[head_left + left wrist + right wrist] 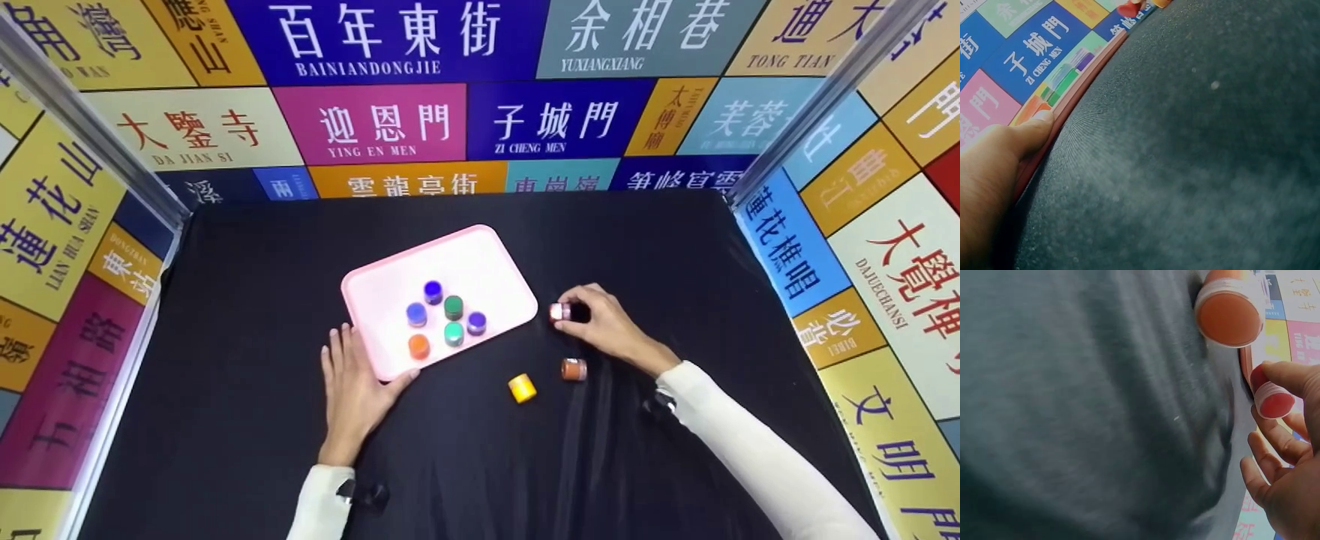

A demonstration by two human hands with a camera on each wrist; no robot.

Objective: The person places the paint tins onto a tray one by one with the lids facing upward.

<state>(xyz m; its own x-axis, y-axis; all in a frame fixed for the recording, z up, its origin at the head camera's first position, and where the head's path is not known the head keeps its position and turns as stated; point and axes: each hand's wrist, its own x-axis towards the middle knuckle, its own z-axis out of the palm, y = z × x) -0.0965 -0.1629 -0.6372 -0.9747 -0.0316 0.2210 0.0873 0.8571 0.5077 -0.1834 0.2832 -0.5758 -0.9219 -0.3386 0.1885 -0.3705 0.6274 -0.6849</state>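
Note:
My right hand (pixel 607 322) pinches a small red paint pot (pixel 1276 404) between thumb and fingers, just off the right corner of the pink tray (pixel 480 244). In the right wrist view the pot lies tilted, its red end facing the camera. My left hand (pixel 356 382) lies around the tray's near-left corner, fingers stretched along the left side and thumb (pixel 1039 126) against the front rim. Inside the tray stand several pots: an orange one (pixel 418 346), a dark green one (pixel 453 306), a light green one (pixel 454 334), plus blue and purple ones (pixel 433 292).
A yellow pot (pixel 522 388) lies on its side on the black cloth (pixel 465 465) in front of the tray. To its right lies an orange-brown pot (pixel 574 370), below my right hand. Panels printed with place names (pixel 375 124) wall in the back and sides.

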